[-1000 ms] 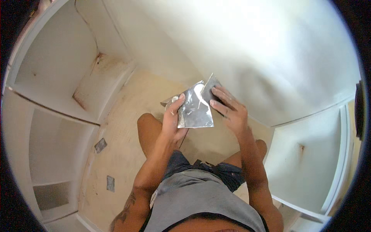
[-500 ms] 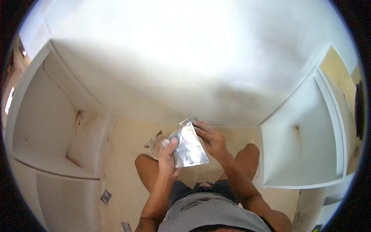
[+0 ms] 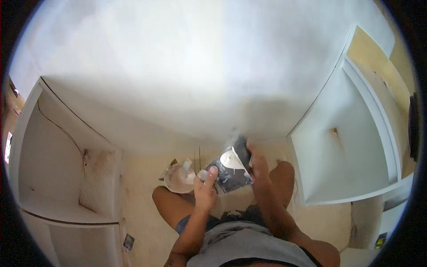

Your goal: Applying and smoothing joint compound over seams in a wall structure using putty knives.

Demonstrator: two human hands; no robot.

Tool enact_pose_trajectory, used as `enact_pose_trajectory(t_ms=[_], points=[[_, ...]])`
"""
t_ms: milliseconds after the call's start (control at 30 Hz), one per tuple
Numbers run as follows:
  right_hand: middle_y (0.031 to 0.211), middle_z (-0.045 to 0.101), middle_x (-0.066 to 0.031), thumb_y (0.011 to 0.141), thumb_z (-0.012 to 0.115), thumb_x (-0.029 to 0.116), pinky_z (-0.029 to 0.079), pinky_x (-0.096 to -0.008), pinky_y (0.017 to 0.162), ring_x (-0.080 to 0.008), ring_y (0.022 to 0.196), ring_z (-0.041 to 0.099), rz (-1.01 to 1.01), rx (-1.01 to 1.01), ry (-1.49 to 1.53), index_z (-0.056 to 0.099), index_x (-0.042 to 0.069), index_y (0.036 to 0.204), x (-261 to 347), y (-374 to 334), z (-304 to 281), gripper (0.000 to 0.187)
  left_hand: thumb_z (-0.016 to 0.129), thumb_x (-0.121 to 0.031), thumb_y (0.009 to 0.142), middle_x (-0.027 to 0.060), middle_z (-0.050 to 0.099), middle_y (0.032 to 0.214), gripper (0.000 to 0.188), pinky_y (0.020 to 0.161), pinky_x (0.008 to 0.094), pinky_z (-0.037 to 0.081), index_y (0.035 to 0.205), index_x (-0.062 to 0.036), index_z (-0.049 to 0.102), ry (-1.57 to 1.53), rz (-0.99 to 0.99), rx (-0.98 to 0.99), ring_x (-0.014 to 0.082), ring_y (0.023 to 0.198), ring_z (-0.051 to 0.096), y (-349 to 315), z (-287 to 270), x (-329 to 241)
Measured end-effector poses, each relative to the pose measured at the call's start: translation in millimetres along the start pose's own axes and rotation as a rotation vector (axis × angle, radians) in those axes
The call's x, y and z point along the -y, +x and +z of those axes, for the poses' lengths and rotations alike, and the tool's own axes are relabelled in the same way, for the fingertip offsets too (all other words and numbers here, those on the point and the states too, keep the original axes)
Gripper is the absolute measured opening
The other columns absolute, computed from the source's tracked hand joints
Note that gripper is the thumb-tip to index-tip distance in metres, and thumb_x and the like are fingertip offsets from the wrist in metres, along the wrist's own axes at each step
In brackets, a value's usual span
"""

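My left hand (image 3: 205,193) grips a flat metal plate (image 3: 233,177) by its near left corner, thumb on top. A smear of white putty (image 3: 230,159) lies on the plate's upper part. In my right hand (image 3: 259,165) is a dark, flat putty scraper (image 3: 242,150), blurred by motion, at the plate's far right edge. Some of the right fingers are hidden behind it. Left of my left hand, a round bowl (image 3: 174,181) with whitish stuff inside stands by my left knee, and a pale flat piece sticks up in it.
A white wall (image 3: 178,58) rises right ahead. Open white cabinets stand on the left (image 3: 58,155) and on the right (image 3: 351,147). Thin wires (image 3: 66,133) hang in the left one. A small dark square (image 3: 129,241) lies on the floor (image 3: 147,222) at the left.
Both hands have shifted slightly right with the plate and scraper. The plate has tilted, so its putty now shows. The bowl has come out from behind my left hand.
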State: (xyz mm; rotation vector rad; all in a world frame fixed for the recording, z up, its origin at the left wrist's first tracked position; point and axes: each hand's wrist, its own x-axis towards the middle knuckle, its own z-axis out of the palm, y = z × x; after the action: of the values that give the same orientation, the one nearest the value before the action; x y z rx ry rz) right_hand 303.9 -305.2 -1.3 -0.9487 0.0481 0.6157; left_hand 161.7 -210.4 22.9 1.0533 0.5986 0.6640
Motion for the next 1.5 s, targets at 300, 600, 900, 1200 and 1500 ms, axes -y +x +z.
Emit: enact_pose_trajectory(t_ms=[300, 600, 900, 1200, 1500], points=[[0.080, 0.066, -0.0025, 0.098, 0.060, 0.032, 0.048, -0.0212, 0.046, -0.0101, 0.058, 0.061, 0.050, 0.192, 0.107, 0.064, 0.004, 0.106, 47.8, -41.3, -6.1, 0.030, 0.053, -0.007, 0.095, 0.0150, 0.058, 0.130, 0.036, 0.105, 0.0422, 0.042, 0.130, -0.0036, 0.054, 0.231, 0.423, 0.306, 0.0286, 0.123, 0.056, 37.6, -31.9, 6.6], [0.111, 0.064, -0.0164, 0.086, 0.073, 0.014, 0.055, -0.0343, 0.080, -0.0231, 0.096, 0.066, -0.958, 0.503, -0.667, 0.057, 0.000, 0.124, 32.0, -33.6, -6.1, 0.044, 0.061, 0.013, 0.067, 0.0180, 0.046, 0.149, 0.080, 0.113, 0.0480, 0.036, 0.141, -0.0169, 0.056, 0.872, 0.988, 0.673, 0.0394, 0.140, 0.041, 63.9, -22.0, -52.1], [0.102, 0.069, -0.0113, 0.093, 0.065, 0.019, 0.055, -0.0360, 0.078, -0.0207, 0.095, 0.067, -0.461, 0.239, -0.400, 0.058, -0.001, 0.123, 152.7, 7.9, 85.3, 0.037, 0.052, 0.015, 0.071, 0.0151, 0.047, 0.148, 0.079, 0.113, 0.0435, 0.037, 0.142, -0.0182, 0.056, 0.832, 0.640, 0.740, 0.0373, 0.136, 0.045, 52.8, -101.1, 51.2], [0.111, 0.058, -0.0176, 0.087, 0.054, 0.008, 0.046, -0.0469, 0.089, -0.0351, 0.102, 0.056, -2.012, -0.326, -1.780, 0.061, 0.007, 0.113, 295.5, 59.4, 237.8, 0.027, 0.047, 0.010, 0.074, 0.0154, 0.052, 0.141, 0.069, 0.113, 0.0376, 0.036, 0.140, -0.0075, 0.055, 0.431, -0.014, 0.364, 0.0312, 0.133, 0.048, 39.9, -144.7, 209.9], [0.117, 0.061, -0.0125, 0.091, 0.061, 0.009, 0.053, -0.0423, 0.088, -0.0291, 0.105, 0.060, -2.113, -0.432, -1.956, 0.062, 0.008, 0.122, 259.1, 83.9, 231.0, 0.031, 0.045, 0.008, 0.077, 0.0151, 0.055, 0.138, 0.065, 0.111, 0.0350, 0.036, 0.139, -0.0074, 0.056, 0.411, -0.035, 0.410, 0.0279, 0.132, 0.049, 45.9, -137.3, 197.0]])
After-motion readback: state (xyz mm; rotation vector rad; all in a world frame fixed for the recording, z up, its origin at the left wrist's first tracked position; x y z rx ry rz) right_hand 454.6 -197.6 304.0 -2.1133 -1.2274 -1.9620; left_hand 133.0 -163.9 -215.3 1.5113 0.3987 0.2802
